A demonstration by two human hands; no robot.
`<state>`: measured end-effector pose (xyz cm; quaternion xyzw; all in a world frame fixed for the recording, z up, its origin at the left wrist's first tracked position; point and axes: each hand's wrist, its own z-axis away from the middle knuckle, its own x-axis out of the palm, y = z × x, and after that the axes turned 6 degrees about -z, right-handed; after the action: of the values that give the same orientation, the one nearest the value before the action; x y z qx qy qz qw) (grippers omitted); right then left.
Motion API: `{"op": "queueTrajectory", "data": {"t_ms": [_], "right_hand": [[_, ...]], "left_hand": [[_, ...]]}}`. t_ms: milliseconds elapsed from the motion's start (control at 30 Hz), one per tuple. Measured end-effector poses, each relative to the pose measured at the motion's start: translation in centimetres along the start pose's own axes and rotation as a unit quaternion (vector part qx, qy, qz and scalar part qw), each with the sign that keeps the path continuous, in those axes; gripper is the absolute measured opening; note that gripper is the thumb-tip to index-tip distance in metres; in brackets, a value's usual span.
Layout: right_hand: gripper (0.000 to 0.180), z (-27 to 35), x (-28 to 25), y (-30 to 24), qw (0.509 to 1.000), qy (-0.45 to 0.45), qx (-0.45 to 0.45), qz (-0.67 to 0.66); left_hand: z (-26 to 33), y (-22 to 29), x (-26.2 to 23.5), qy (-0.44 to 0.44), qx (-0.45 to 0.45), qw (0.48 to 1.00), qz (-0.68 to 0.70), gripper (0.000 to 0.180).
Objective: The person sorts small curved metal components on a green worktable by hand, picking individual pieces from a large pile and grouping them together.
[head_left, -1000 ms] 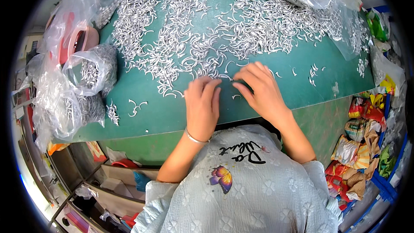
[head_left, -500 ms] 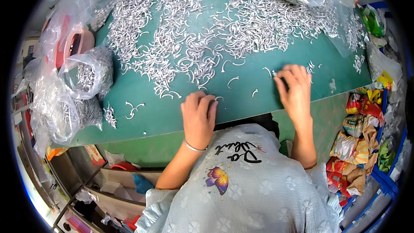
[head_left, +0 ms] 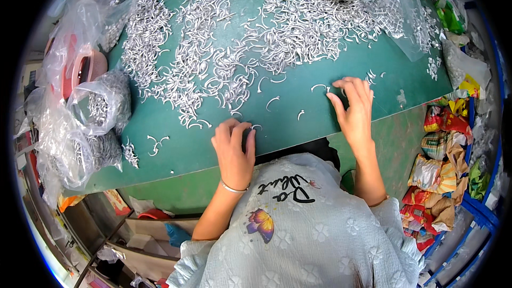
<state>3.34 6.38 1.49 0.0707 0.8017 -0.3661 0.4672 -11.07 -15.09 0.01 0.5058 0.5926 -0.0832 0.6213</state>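
Small curved silver metal pieces lie spread in a thick layer over the green table. My left hand rests at the table's near side with bent fingers, a gap showing between thumb and forefinger. One curved piece is right by its thumb and fingertips; whether they touch it I cannot tell. Further right, my right hand is held open, thumb and forefinger apart. Just left of its fingertips sits another curved piece. Between the hands are two loose pieces, one longer and one shorter.
On the left, clear plastic bags filled with silver pieces stand beside a pink container. Another clear bag lies at the far right. Coloured packets are piled beyond the right edge, and an open drawer is below left.
The whole view has shifted, so table things appear further left. My right thumb and forefinger have spread apart. My left hand stays beside the same curved piece.
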Motion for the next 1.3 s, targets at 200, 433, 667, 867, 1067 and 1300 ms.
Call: {"op": "queueTrajectory", "data": {"t_ms": [200, 433, 667, 867, 1067, 1300], "right_hand": [[0.018, 0.1, -0.5, 2.0, 0.996, 0.004, -0.021, 0.084], [0.025, -0.9, 0.6, -0.6, 0.998, 0.008, -0.055, -0.001], [0.011, -2.2, 2.1, 0.8, 0.998, 0.023, -0.058, 0.034], [0.019, -2.2, 4.1, -1.9, 0.981, -0.003, -0.060, -0.187], [0.021, 0.6, 1.1, -3.6, 0.979, -0.149, -0.067, -0.125], [0.020, 0.1, -0.2, -0.7, 0.986, -0.018, 0.043, 0.162]], "left_hand": [[-0.3, 0.5, -0.3, -0.018, -0.025, 1.000, 0.005, 0.023], [-0.2, 0.5, 0.1, -0.006, -0.023, 1.000, 0.006, 0.024], [0.0, 0.2, -0.3, -0.007, -0.035, 0.999, -0.002, 0.023], [-0.2, 0.1, -0.1, 0.006, -0.006, 1.000, -0.003, 0.025], [0.0, -0.2, -0.1, 0.010, -0.022, 1.000, -0.004, 0.025], [0.4, -0.1, -0.3, 0.007, -0.032, 0.999, -0.003, 0.025]]}}
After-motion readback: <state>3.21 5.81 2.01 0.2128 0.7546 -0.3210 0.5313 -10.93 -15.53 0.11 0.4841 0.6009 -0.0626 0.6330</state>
